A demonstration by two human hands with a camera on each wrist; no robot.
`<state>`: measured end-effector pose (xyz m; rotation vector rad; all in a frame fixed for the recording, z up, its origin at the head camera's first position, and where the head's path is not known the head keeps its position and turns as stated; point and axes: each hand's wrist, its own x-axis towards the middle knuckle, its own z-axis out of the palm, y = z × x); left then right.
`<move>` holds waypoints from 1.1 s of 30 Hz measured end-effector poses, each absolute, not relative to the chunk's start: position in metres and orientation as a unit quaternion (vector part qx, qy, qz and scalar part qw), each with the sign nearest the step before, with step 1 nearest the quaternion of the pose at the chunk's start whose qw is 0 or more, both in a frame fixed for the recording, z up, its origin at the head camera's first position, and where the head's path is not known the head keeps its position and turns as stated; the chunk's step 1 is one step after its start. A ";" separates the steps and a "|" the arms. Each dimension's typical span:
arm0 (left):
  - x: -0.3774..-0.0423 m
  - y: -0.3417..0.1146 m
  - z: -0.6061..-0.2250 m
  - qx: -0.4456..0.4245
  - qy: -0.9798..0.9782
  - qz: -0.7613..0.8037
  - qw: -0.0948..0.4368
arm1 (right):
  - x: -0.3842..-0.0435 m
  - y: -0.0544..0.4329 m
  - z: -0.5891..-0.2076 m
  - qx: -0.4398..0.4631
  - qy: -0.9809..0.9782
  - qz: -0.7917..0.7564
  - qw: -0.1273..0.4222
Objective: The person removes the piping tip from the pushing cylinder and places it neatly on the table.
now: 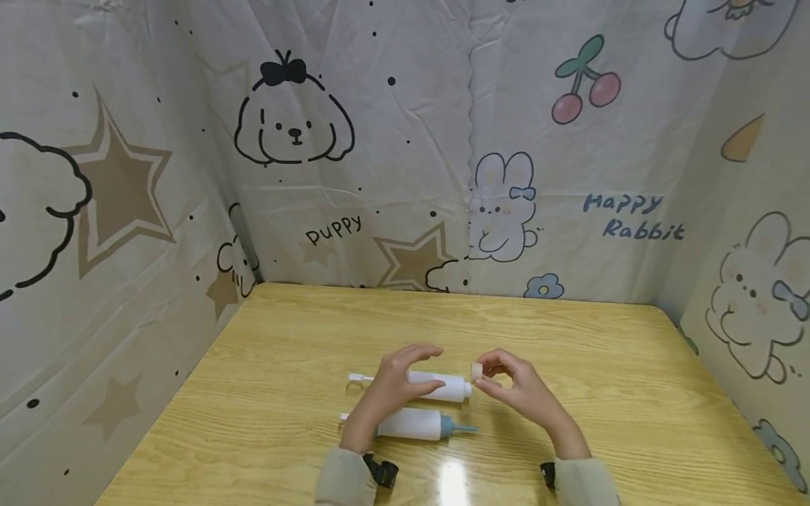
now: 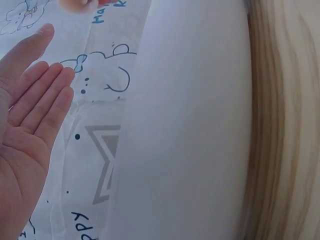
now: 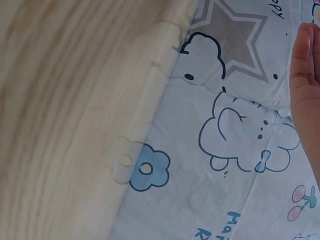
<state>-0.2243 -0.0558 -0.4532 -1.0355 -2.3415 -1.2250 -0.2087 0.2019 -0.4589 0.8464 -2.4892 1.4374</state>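
Note:
My right hand pinches a small pale cylindrical piece between thumb and fingertips, beside the white end of a white bottle lying on its side. The curved left hand arches over that bottle, fingers and thumb spread apart; nothing is gripped. In front lies a second white bottle with a teal collar and a thin teal nozzle pointing right. In the left wrist view, a large white surface fills the middle beside the left palm. The right wrist view shows only part of the right hand.
Both bottles lie on a yellow wood-grain table. A slim white piece pokes out left of the farther bottle, and another white tip left of the nearer one. Printed cloth encloses the table's back and sides.

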 end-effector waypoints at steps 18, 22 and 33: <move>-0.219 -0.036 -0.457 -0.406 -0.790 -0.432 0.157 | -0.205 0.186 -0.454 0.309 -0.820 0.479 0.054; -0.218 -0.036 -0.456 -0.402 -0.796 -0.427 0.147 | -0.204 0.185 -0.452 0.310 -0.820 0.478 0.052; -0.219 -0.035 -0.456 -0.409 -0.794 -0.420 0.162 | -0.206 0.188 -0.456 0.298 -0.822 0.484 0.042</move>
